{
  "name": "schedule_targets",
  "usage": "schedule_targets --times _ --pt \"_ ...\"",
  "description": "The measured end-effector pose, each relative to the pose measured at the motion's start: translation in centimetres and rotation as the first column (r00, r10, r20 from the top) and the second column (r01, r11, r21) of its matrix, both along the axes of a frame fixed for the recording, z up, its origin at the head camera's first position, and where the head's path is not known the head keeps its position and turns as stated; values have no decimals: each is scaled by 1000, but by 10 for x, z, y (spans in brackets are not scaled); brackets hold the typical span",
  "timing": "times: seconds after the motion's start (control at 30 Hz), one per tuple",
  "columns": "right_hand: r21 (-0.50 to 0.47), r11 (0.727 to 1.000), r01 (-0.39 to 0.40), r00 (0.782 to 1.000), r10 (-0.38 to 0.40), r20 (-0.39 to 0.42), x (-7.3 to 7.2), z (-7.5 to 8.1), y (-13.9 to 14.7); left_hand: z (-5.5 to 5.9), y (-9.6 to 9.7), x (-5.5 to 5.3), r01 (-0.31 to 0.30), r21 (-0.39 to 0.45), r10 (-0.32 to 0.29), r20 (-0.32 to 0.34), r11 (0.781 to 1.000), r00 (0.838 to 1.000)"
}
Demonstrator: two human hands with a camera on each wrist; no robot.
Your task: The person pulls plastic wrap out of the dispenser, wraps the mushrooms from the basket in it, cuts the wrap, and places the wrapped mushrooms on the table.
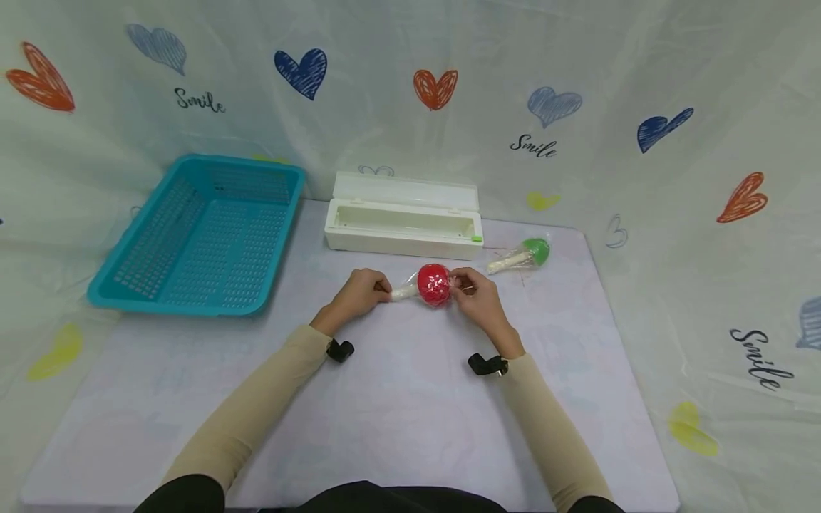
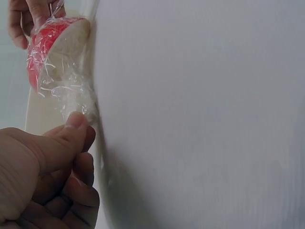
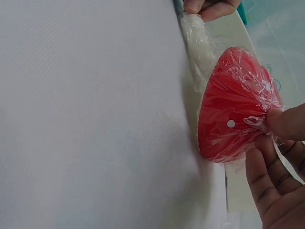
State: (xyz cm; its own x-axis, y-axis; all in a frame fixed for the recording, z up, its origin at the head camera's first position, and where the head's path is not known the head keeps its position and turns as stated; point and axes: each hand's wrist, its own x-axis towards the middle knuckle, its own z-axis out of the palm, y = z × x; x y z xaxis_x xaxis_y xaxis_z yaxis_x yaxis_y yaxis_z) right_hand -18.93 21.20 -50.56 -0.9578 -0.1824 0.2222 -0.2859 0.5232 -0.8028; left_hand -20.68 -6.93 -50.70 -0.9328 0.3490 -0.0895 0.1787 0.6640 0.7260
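A toy mushroom with a red, white-dotted cap (image 3: 233,105) and a pale stem (image 3: 199,45) is wrapped in clear plastic film, lying sideways between both hands. My left hand (image 1: 362,292) pinches the stem's end between thumb and fingers, as the left wrist view shows close up. At the top of the cap, my right hand (image 1: 477,296) pinches the gathered film (image 3: 257,121) with its thumb and fingers. A thin pale strip (image 3: 287,163) trails from that bunch along the right fingers. Beyond the right hand lies a second film-wrapped mushroom with a green cap (image 1: 536,251).
A long white box (image 1: 404,246) with its lid (image 1: 405,189) raised stands behind the hands. The blue plastic basket (image 1: 246,310) is at the back left. A pale cloth covers the table (image 1: 410,420), and a curtain printed with hearts (image 1: 435,89) hangs behind it.
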Motion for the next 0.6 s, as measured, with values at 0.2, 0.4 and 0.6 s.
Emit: schedule_targets --times 0.2,0.4,0.6 --pt "-6 999 40 998 -40 39 6 -1 13 -2 12 1 56 27 -55 -11 998 998" --pt "-12 998 69 997 -68 26 10 -2 25 -2 25 2 72 38 -72 -12 997 997" --pt "8 996 87 996 -87 30 13 -2 32 -2 34 5 3 -34 -4 -28 999 1000"
